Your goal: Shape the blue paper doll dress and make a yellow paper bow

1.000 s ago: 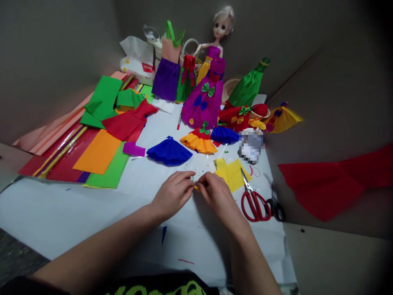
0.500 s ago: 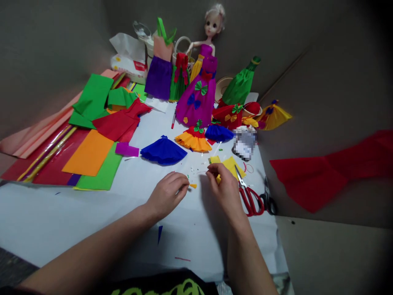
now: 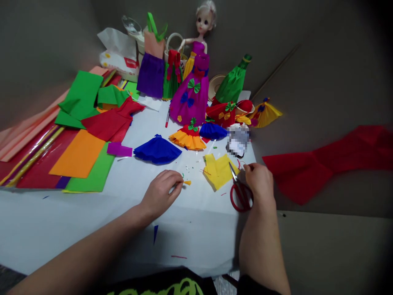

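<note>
Pinched between the thumb and fingers of my left hand [image 3: 162,190] is a small yellow-orange scrap [image 3: 187,182], its free end pointing right. My right hand [image 3: 259,178] is closed at the fingertips, beside a thin pale loop [image 3: 242,164]; whether the loop is held cannot be made out. Red-handled scissors [image 3: 241,196] lie just left of my right wrist, their blades over a folded yellow sheet [image 3: 218,172]. A blue doll skirt [image 3: 157,150] lies flat beyond my left hand, and an orange and red doll skirt [image 3: 188,138] is to its right.
A doll [image 3: 205,22] stands at the back behind a purple dress [image 3: 188,104]. Coloured sheets [image 3: 78,153] are piled on the left. A blurred phone-like object [image 3: 238,141] lies at the right edge. A red cloth piece [image 3: 303,178] hangs against the right wall.
My right hand has moved right, away from the yellow sheet to beside the scissors, and now covers the black scissors. My left hand keeps its scrap. The whole view has shifted slightly.
</note>
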{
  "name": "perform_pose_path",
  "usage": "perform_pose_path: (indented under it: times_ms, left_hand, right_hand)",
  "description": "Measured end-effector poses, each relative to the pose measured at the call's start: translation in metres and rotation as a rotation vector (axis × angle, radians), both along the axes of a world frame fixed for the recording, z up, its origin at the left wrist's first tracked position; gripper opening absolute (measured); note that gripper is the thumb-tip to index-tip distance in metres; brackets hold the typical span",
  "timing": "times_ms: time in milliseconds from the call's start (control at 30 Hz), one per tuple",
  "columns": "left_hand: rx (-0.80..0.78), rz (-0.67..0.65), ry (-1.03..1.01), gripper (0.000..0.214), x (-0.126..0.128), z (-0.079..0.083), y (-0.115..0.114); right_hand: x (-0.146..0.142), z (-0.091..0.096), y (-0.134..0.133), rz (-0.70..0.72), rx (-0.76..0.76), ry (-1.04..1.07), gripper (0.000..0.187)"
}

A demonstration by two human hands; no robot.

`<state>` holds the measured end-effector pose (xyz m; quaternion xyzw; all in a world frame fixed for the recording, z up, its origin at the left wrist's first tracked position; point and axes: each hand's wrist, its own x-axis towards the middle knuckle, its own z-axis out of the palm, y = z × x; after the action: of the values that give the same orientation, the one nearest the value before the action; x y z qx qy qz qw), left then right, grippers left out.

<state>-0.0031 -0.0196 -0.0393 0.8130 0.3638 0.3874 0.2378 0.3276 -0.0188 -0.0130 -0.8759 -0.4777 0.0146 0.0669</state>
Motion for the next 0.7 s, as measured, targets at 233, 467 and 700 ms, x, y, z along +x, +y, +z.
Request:
perform_pose_path:
  times_ms: [233,467,700]
  left_hand:
    - [-0.02,0.009,0.004,0.009,0.0,0.0,0.0]
    - [-0.072,0.034,-0.045,0.009,-0.001,-0.001,0.001]
    - [-0.335,0.113,-0.354,0.004,0.0,0.007,0.0]
  right_hand:
    - [0.005,-0.013,0.016,0.01,0.041,0.095,0.022]
    - [-0.011,0.022,0.008,-0.016,0.625,0.321,0.02]
    - [-0.095,0.046,-0.006,0.165,0.484,1.313,0.017]
